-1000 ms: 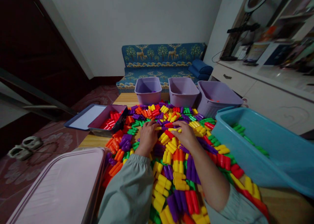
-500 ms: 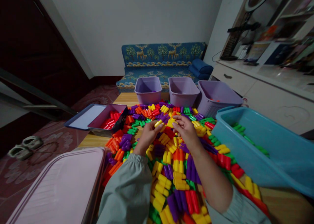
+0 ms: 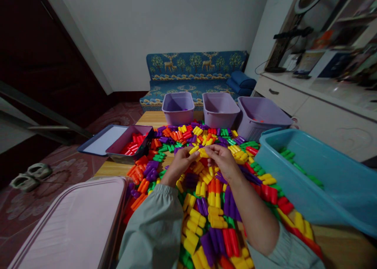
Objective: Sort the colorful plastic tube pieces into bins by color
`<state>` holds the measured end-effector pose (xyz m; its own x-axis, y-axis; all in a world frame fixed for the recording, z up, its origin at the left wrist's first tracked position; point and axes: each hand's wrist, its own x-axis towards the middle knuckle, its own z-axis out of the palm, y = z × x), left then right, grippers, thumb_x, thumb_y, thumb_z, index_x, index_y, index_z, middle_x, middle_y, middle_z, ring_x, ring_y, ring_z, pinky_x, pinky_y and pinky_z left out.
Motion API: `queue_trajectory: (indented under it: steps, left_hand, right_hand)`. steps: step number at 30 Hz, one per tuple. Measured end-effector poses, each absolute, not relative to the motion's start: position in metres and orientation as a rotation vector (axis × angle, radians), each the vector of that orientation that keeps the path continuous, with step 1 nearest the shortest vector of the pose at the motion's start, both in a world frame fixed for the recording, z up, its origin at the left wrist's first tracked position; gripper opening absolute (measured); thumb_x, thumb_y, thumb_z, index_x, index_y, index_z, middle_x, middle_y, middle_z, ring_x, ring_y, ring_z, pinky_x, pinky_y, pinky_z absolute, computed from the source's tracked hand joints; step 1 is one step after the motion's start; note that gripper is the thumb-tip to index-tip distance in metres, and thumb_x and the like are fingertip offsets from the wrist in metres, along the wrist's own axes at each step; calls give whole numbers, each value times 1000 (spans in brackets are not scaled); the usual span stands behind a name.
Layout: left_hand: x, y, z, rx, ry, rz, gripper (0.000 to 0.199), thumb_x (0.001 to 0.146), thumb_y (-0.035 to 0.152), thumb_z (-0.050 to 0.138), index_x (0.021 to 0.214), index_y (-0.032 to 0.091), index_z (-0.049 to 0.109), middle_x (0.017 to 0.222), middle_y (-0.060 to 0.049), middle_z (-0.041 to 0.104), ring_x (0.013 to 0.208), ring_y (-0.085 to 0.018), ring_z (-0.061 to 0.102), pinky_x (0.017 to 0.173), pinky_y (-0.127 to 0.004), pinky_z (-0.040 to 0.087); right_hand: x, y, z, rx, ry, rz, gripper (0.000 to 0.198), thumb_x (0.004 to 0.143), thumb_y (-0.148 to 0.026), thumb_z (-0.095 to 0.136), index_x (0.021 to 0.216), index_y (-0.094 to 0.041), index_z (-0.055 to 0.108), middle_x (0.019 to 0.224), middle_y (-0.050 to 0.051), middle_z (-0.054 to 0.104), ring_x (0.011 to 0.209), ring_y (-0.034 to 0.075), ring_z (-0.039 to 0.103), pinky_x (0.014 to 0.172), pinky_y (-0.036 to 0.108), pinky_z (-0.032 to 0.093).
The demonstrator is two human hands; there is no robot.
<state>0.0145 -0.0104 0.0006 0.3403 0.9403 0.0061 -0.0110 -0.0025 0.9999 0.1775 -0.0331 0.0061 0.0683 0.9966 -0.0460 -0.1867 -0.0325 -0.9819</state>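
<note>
Wooden desk is lying under a dense spread of plastic blocks: yellow, purple, red, orange, green, all rounded at the ends. Three lilac bins are standing in a row at the far edge. A shallow tray of red blocks is sitting at far left, with a flat blue lid just beside it. A large blue tub is taking up the right side, with green pieces lying inside. A pink lidded box is filling the near left corner. Behind the desk, a blue patterned sofa is standing against a pale wall; a white cabinet is running along the right; slippers are resting on the floor at left.

Against half a second ago: both hands are drawing closer together, and the yellow pieces, then held slightly apart, are now meeting between the fingertips. A second ago both hands were pressing low on the pile.

Left hand is pinching a yellow block; right hand is pinching another yellow piece. Each grip is clenched on its piece. The two pieces are touching end to end, raised just above the pile near the middle of the desk. They look short, glossy and bright; finer shape is too small to tell.
</note>
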Motion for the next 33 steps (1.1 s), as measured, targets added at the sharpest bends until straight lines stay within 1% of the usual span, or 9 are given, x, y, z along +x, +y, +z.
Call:
queue_trajectory:
  steps: [3, 7, 13, 17, 21, 25, 29, 31, 33]
  left_hand:
    - [14, -10, -1, 1262, 901, 1038, 47, 70, 55, 73, 82, 12, 62, 68, 1, 56, 56, -9, 49, 53, -21, 42]
    - [15, -10, 0, 1119, 827, 1138, 48, 71, 55, 73, 92, 12, 66, 86, -4, 66, 69, -13, 61, 64, -25, 51]
    - [17, -12, 3, 1194, 803, 1074, 49, 74, 50, 73, 103, 12, 70, 99, -9, 71, 86, -20, 65, 72, -28, 53]
    - [18, -14, 7, 1280, 793, 984, 51, 75, 50, 73, 108, 11, 71, 95, -9, 73, 85, -21, 66, 72, -28, 52]
    - [18, -13, 7, 1354, 864, 939, 54, 77, 52, 69, 113, 11, 70, 90, -8, 73, 80, -21, 66, 66, -27, 51]
    - [17, -8, 0, 1466, 992, 981, 45, 86, 42, 57, 117, 11, 68, 87, -8, 73, 79, -20, 65, 66, -26, 49]
    - [12, -5, 3, 1687, 1288, 1033, 32, 86, 29, 54, 104, 10, 72, 77, -7, 70, 68, -16, 61, 63, -25, 45]
    - [7, -8, 10, 1858, 1387, 955, 24, 82, 29, 60, 94, 12, 74, 76, -5, 70, 67, -15, 60, 62, -24, 43]
    - [3, -12, 15, 2041, 1364, 777, 24, 77, 32, 69, 93, 16, 74, 82, -4, 71, 71, -16, 61, 63, -24, 43]
  right_hand:
    - [178, -30, 4, -1132, -870, 1182, 45, 56, -47, 83, 83, -16, 66, 64, -2, 62, 53, 11, 59, 51, 25, 55]
    - [178, -29, 6, -1082, -811, 1183, 49, 50, -38, 86, 88, -17, 64, 75, 0, 67, 63, 14, 66, 61, 27, 58]
    - [174, -32, 7, -1129, -1157, 1153, 38, 61, -40, 81, 85, -16, 65, 86, 4, 69, 68, 15, 65, 47, 20, 48]
    - [173, -30, 2, -1126, -1150, 1189, 42, 62, -39, 80, 90, -17, 58, 81, 1, 67, 64, 15, 66, 43, 19, 44]
    - [173, -30, 1, -1092, -1134, 1237, 57, 61, -37, 79, 109, -19, 55, 89, 0, 66, 60, 13, 65, 45, 21, 50]
    - [173, -31, 4, -1162, -1068, 1272, 46, 61, -36, 77, 98, -15, 62, 79, 0, 65, 54, 10, 61, 48, 22, 54]
    - [177, -28, 3, -1188, -888, 1162, 42, 60, -37, 77, 92, -15, 60, 66, -3, 61, 52, 10, 59, 48, 23, 55]
    - [183, -25, 2, -1199, -813, 1056, 43, 62, -39, 76, 95, -16, 59, 67, -4, 61, 53, 11, 59, 50, 24, 56]
    - [189, -22, -1, -1235, -802, 954, 45, 63, -41, 74, 98, -16, 60, 73, -2, 63, 54, 12, 59, 50, 26, 56]
